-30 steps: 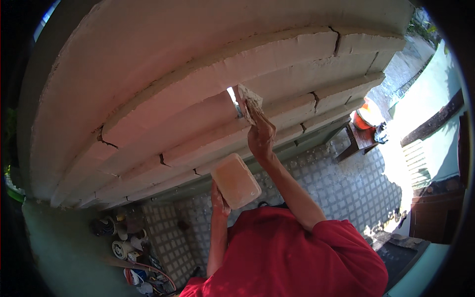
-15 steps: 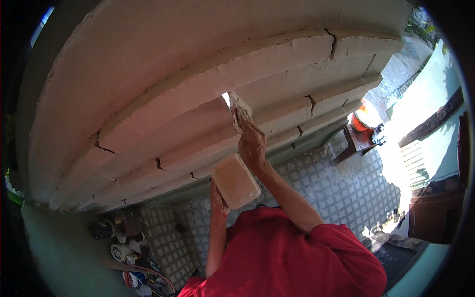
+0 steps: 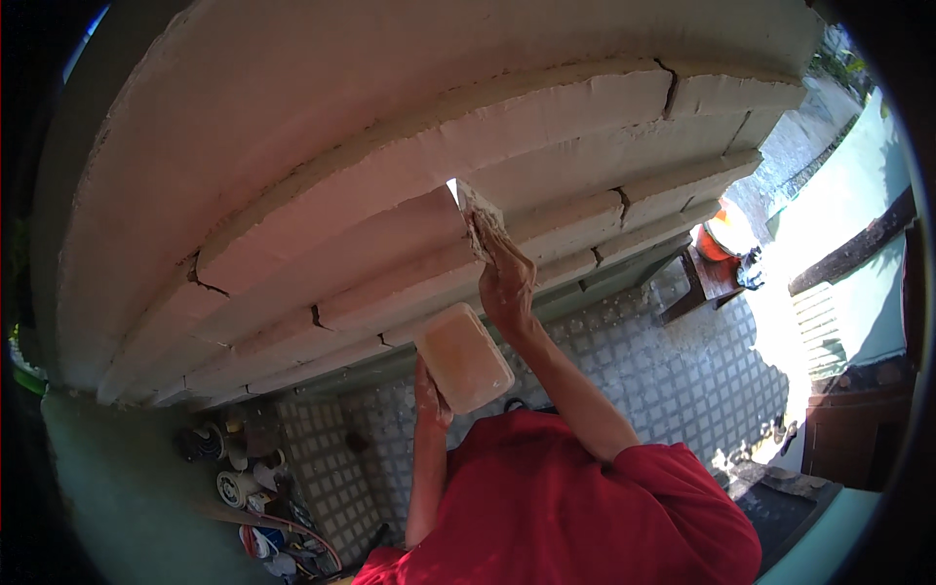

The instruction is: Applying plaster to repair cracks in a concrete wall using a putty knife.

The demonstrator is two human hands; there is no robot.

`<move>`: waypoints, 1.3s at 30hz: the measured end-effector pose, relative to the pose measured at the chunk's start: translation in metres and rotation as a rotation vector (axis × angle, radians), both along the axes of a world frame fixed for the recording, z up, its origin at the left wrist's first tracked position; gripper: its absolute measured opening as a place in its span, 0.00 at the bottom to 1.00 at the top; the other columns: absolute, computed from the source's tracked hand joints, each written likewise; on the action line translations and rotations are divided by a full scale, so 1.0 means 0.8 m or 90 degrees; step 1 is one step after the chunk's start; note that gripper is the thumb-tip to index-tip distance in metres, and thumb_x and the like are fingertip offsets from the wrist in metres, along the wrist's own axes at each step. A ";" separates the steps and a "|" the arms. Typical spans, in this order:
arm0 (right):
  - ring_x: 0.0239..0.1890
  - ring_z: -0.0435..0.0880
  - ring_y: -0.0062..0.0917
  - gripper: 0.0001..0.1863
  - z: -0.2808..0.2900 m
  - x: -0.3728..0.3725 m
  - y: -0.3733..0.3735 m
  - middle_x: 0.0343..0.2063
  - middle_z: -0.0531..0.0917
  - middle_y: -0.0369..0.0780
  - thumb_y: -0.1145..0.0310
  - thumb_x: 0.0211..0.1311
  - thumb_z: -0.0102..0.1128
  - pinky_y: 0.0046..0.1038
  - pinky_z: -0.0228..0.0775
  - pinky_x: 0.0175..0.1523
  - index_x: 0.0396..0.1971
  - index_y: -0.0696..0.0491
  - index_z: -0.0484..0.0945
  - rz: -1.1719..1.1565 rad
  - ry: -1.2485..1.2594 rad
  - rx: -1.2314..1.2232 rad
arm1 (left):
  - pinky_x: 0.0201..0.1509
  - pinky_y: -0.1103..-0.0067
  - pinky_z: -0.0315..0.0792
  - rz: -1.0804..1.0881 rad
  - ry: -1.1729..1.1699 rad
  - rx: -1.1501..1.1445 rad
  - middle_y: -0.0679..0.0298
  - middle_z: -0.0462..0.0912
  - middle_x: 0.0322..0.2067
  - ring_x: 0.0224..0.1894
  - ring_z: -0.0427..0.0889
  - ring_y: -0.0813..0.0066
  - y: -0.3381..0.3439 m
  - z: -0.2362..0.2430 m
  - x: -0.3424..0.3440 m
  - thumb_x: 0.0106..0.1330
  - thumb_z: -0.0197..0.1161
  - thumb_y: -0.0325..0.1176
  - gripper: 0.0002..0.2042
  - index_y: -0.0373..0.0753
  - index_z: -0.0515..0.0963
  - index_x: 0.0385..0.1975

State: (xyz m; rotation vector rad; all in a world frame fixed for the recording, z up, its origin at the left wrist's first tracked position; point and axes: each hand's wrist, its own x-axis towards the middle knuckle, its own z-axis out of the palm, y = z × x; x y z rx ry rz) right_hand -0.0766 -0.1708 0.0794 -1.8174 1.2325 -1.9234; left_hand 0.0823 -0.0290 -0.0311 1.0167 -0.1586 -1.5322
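Note:
My right hand [image 3: 505,278] is closed on a putty knife [image 3: 480,216] caked with pale plaster. Its blade is against the underside of a long pale ledge on the stepped wall [image 3: 556,102], which has several dark cracks. Lower and to the left, my left hand [image 3: 431,395] grips a pale rectangular container or board [image 3: 463,356] from its left side; its contents, if any, cannot be made out. Part of that hand is hidden beneath the pale piece.
Below is a tiled floor [image 3: 624,361]. At right, a wooden stool [image 3: 704,278] carries an orange bucket [image 3: 717,244]. Cans and tools [image 3: 239,487] crowd the lower left by a green wall [image 3: 127,487]. A dark wooden cabinet [image 3: 853,434] stands at the right.
My right hand and the putty knife sit slightly lower and further left than a second ago. My left hand and what it holds have barely moved.

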 end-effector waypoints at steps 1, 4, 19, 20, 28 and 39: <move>0.57 0.78 0.42 0.27 -0.003 -0.007 0.002 0.51 0.81 0.52 0.90 0.52 0.43 0.35 0.70 0.61 0.53 0.61 0.77 0.011 -0.028 -0.005 | 0.63 0.72 0.69 0.001 0.005 0.000 0.65 0.70 0.63 0.62 0.71 0.68 0.003 -0.003 0.002 0.73 0.47 0.55 0.29 0.42 0.62 0.67; 0.57 0.78 0.44 0.28 0.001 -0.045 -0.005 0.51 0.81 0.50 0.90 0.50 0.44 0.38 0.69 0.62 0.53 0.60 0.78 -0.036 -0.031 -0.024 | 0.63 0.72 0.70 0.007 0.008 -0.003 0.66 0.70 0.63 0.62 0.72 0.68 0.003 0.001 0.004 0.73 0.47 0.55 0.29 0.42 0.62 0.67; 0.61 0.74 0.42 0.21 -0.030 -0.112 -0.081 0.50 0.82 0.43 0.83 0.53 0.54 0.51 0.62 0.67 0.47 0.56 0.82 -0.107 0.433 -0.189 | 0.62 0.70 0.71 0.012 0.018 0.005 0.65 0.72 0.61 0.60 0.73 0.68 0.014 0.001 0.017 0.72 0.49 0.56 0.29 0.43 0.63 0.66; 0.61 0.74 0.42 0.21 -0.039 -0.116 -0.076 0.50 0.82 0.43 0.83 0.53 0.54 0.51 0.62 0.67 0.47 0.56 0.82 -0.106 0.434 -0.188 | 0.62 0.70 0.71 0.009 0.014 0.015 0.65 0.71 0.61 0.60 0.73 0.68 0.011 0.001 0.017 0.72 0.49 0.56 0.29 0.43 0.63 0.66; 0.52 0.82 0.41 0.22 -0.027 -0.109 -0.004 0.44 0.84 0.48 0.85 0.55 0.50 0.35 0.74 0.57 0.50 0.56 0.80 0.088 0.142 -0.042 | 0.63 0.71 0.69 0.000 -0.007 -0.016 0.66 0.71 0.62 0.61 0.72 0.68 0.010 0.017 0.015 0.72 0.49 0.55 0.29 0.43 0.63 0.66; 0.28 0.83 0.38 0.12 -0.007 -0.116 -0.072 0.30 0.83 0.46 0.76 0.59 0.57 0.27 0.73 0.34 0.42 0.51 0.82 -0.279 0.056 0.086 | 0.62 0.71 0.70 0.005 -0.012 -0.036 0.66 0.71 0.61 0.61 0.72 0.68 0.014 0.007 0.007 0.72 0.49 0.56 0.30 0.43 0.63 0.66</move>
